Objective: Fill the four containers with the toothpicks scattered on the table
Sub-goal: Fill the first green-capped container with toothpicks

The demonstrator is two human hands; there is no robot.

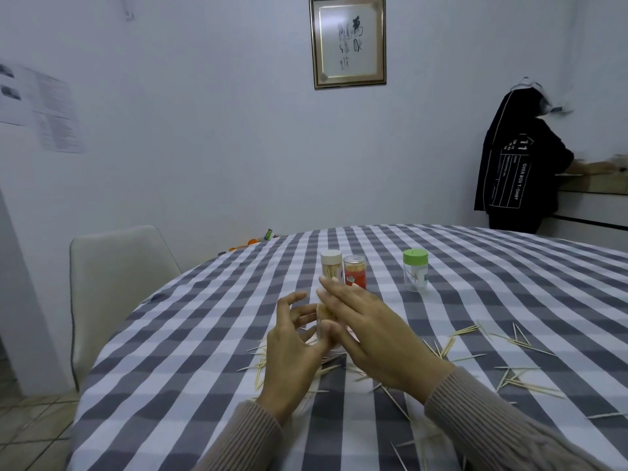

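Observation:
A clear container (323, 316) with toothpicks inside stands tilted between my hands at the table's middle. My left hand (292, 345) holds it from the left with curled fingers. From the right, my right hand (370, 334) lies against its top with straight fingers and hides most of it. Behind them stand a white-lidded container (331, 264) full of toothpicks, a red container (355, 276) and, further right, a green-lidded clear container (415, 269). Loose toothpicks (509, 339) lie scattered to the right, and more toothpicks (263, 363) lie below my left hand.
The round table has a grey and white checked cloth (204, 317). A white chair (115, 287) stands at its left edge. A person in a black shirt (520, 164) stands at a counter at the back right. More toothpicks (404, 450) lie near the front edge.

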